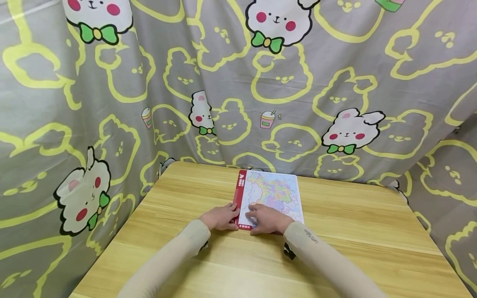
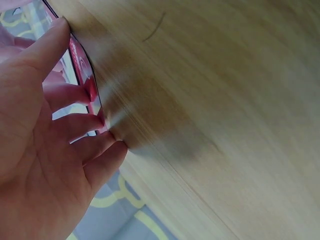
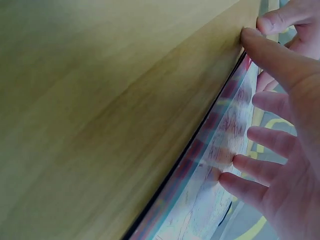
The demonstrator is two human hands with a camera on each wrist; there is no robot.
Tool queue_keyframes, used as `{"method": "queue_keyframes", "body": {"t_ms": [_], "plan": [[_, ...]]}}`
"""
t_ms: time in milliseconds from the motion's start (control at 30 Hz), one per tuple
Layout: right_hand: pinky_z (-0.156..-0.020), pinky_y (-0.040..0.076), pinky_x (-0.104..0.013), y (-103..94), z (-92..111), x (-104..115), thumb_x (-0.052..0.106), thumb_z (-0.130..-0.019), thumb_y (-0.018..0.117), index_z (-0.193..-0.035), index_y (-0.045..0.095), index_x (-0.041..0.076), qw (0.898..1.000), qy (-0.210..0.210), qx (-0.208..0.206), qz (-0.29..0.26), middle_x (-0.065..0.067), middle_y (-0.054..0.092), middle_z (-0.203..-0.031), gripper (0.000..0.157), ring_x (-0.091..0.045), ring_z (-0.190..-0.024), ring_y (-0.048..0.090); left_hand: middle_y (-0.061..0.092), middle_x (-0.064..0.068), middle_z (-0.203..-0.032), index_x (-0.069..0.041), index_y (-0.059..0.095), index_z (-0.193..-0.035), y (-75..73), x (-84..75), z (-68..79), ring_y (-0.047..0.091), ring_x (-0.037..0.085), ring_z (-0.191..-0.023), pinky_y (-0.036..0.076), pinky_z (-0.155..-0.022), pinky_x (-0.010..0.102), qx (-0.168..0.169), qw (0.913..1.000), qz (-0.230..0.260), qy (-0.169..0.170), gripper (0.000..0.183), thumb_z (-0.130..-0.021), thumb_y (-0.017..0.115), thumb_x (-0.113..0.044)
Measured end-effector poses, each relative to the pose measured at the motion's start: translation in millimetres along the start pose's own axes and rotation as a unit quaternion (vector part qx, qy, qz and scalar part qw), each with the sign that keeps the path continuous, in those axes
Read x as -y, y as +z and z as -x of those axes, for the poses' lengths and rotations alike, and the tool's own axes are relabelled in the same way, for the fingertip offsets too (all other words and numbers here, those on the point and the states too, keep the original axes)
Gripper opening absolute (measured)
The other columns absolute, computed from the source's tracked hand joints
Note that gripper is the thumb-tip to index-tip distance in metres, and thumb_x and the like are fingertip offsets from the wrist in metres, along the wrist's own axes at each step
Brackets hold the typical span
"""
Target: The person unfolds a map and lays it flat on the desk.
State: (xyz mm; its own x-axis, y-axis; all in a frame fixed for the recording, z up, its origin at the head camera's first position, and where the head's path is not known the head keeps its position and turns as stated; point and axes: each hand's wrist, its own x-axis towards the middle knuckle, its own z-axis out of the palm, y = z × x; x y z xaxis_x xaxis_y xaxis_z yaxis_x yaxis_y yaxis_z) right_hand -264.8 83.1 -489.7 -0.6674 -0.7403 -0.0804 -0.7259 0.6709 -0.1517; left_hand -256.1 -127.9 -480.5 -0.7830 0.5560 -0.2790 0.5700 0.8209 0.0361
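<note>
Left: the left hand (image 1: pixel 222 216) is at the red left border of the map (image 1: pixel 275 188), fingers spread apart, tips at the edge. Centre: the map lies flat on the desk (image 1: pixel 354 240), near the curtain (image 1: pixel 294 95). The right hand (image 1: pixel 267 218) rests over its lower part, fingers apart, thumb at the near edge.
</note>
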Motion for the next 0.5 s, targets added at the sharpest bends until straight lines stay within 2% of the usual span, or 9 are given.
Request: {"method": "queue_keyframes", "body": {"t_ms": [500], "plan": [[-0.105,0.034,-0.040,-3.4,1.5,3.6,0.045,-0.085,0.067,-0.130,0.059,0.011,1.000,-0.008,0.001,0.008,-0.014,0.048,-0.138,0.056,-0.030,-0.129,0.042,0.028,0.014,-0.152,-0.011,0.037,-0.146,0.2,-1.2,-0.8,0.027,0.028,-0.138,0.033,-0.105,0.039,0.008,0.9999,-0.009,-0.001,0.072,-0.090,0.054,-0.053]]}}
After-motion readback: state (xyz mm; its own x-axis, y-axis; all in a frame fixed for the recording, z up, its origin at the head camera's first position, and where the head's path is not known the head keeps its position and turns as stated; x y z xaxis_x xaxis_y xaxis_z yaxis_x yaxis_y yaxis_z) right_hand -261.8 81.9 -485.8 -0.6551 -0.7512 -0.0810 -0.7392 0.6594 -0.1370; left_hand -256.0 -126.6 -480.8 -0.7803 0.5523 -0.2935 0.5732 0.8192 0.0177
